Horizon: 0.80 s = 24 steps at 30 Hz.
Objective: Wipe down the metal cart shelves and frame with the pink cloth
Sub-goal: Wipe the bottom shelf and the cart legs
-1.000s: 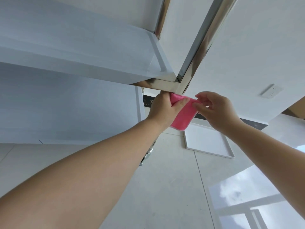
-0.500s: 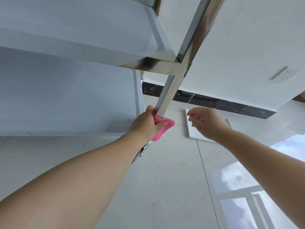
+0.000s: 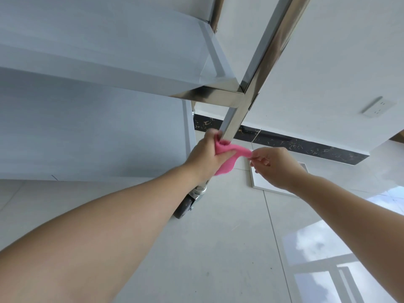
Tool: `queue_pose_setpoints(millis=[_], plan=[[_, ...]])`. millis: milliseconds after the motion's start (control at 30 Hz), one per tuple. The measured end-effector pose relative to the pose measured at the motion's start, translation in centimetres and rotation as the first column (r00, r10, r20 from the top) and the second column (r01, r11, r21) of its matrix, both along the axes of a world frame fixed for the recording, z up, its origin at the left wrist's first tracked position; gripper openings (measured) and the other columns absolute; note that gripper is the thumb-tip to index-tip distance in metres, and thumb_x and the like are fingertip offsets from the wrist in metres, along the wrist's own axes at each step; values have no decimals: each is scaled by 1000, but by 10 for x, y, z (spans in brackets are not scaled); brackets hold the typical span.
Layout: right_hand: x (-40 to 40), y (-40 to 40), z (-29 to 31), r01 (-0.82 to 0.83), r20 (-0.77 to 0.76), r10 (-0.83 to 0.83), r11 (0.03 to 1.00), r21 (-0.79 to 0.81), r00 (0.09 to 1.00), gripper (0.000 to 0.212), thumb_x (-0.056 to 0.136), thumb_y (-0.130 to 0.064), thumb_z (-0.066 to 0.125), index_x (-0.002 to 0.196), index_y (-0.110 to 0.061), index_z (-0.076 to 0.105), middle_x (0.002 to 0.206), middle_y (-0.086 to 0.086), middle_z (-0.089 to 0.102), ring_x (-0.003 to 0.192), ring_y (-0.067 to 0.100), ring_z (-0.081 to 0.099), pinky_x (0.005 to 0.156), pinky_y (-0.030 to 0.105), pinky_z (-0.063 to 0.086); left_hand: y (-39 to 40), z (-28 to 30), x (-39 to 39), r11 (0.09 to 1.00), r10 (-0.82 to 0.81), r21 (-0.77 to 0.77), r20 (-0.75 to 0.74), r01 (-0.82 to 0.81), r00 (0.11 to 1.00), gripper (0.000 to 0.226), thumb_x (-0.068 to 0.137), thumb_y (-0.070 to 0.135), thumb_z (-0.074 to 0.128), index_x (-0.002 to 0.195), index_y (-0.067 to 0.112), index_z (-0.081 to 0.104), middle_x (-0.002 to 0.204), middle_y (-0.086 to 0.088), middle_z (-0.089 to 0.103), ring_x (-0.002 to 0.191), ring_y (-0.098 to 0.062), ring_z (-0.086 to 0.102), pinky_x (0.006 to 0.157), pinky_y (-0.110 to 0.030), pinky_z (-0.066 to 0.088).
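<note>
Cloth (image 3: 227,156) sat bunched round the cart's corner post (image 3: 231,125), below the shelf (image 3: 109,51) corner; left hand (image 3: 205,156) gripped it there, while right hand (image 3: 275,165) pinched its loose end just beside.

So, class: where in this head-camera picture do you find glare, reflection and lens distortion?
Head view: the cart leg mirrors its surroundings in bright streaks; the glossy floor reflects sky and a window frame at lower right; the wide lens swells the near forearms; the pink cloth and both hands stay fairly sharp.
</note>
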State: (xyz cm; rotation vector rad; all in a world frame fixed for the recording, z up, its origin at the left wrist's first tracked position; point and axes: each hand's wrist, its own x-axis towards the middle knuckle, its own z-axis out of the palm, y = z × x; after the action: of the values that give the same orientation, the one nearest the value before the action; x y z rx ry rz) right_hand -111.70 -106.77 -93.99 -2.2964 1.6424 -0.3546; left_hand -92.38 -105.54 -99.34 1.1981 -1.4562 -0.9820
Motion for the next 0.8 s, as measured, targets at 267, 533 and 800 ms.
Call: queue_pose_setpoints(millis=[267,533,800], plan=[[3,2,16,-27,-8,27,999,-37,1000,20,82,-7,56,86,-20,71,76,-2,68,68,14,62,69,29,50,-4,67,-2,962,-42,-273,-119,8,992,16,88,28,60,100,22,52,92,12,55,91,-1,55,84,-14,40],[18,32,24,-157,-150,149,986,-47,977,15,83,-16,60,87,-24,72,66,-18,59,56,-5,55,55,7,43,9,58,27,976,-71,-208,-39,62,997,28,91,35,52,117,31,44,103,25,50,95,9,49,80,-11,38],[121,56,21,-169,65,186,963,-208,980,29,78,-36,65,95,-32,42,62,-19,61,54,-2,55,51,25,46,48,48,126,982,133,-155,150,-110,980,31,89,35,55,114,19,46,104,0,56,91,-18,55,68,-14,43]])
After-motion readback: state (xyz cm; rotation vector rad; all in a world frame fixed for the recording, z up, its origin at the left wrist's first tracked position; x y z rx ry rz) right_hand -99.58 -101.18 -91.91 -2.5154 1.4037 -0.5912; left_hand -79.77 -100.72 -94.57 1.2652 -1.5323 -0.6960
